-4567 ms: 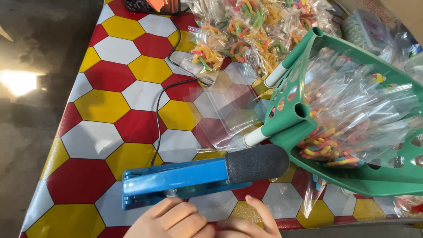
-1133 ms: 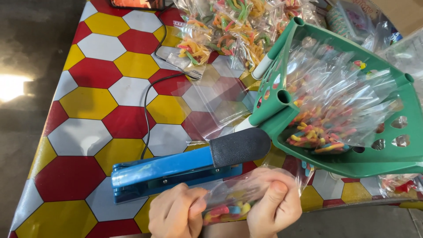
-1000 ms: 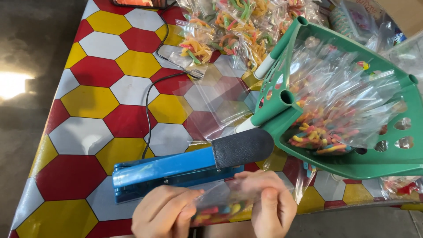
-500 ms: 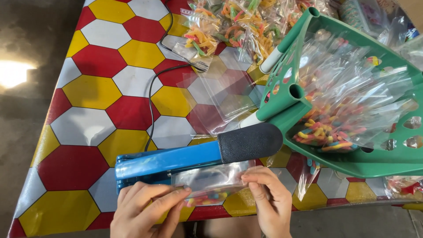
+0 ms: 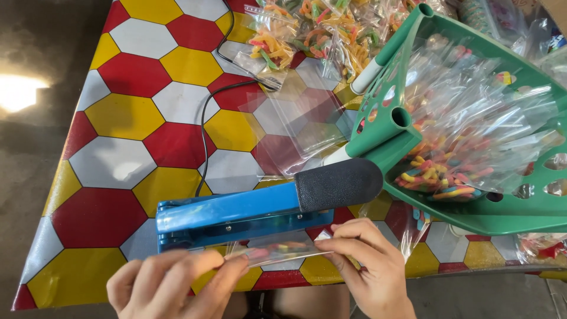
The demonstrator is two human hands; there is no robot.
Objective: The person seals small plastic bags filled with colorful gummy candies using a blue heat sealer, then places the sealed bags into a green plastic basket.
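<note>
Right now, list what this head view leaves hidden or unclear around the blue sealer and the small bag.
- Sealer jaws: the blue sealer arm covers the bag's mouth, so how far it reaches in cannot be told.
- Small bag: glare blurs its contents; both the left hand and right hand cover its ends.
- Black cord: leaves at the top edge; plug unseen.
- Green basket: cut off at the right edge.

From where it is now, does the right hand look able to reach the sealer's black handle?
Probably yes: the right hand pinches the small candy bag just below the black handle, with nothing between them, though it would have to release the bag.
</note>
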